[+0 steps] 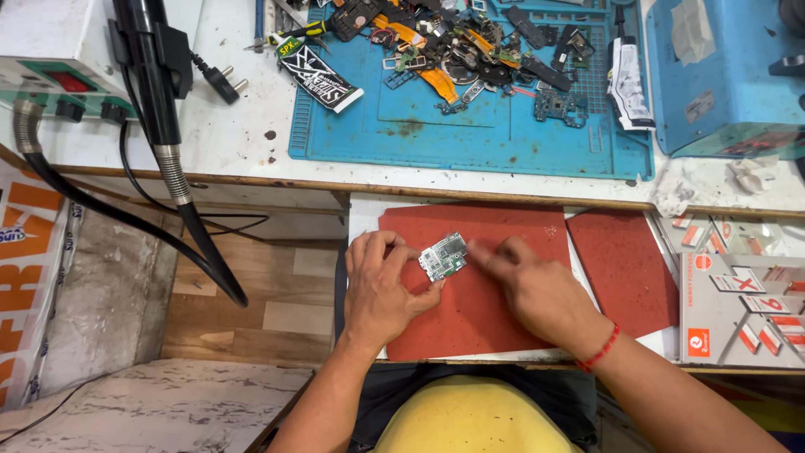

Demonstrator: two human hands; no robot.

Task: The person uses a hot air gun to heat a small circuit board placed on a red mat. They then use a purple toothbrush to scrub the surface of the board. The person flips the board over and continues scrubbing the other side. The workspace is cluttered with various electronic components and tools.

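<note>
A small green circuit board with metal shields is held just above a red mat on a pulled-out shelf. My left hand pinches the board's left and lower edges between thumb and fingers. My right hand has a red thread at the wrist. Its fingertips reach to the board's right edge, blurred, touching or nearly touching it.
A second red mat lies to the right, beside flat white and red boxes. On the bench above, a blue work mat carries several phone parts. A hot-air handle with hose hangs at left by a white station. A blue machine stands at right.
</note>
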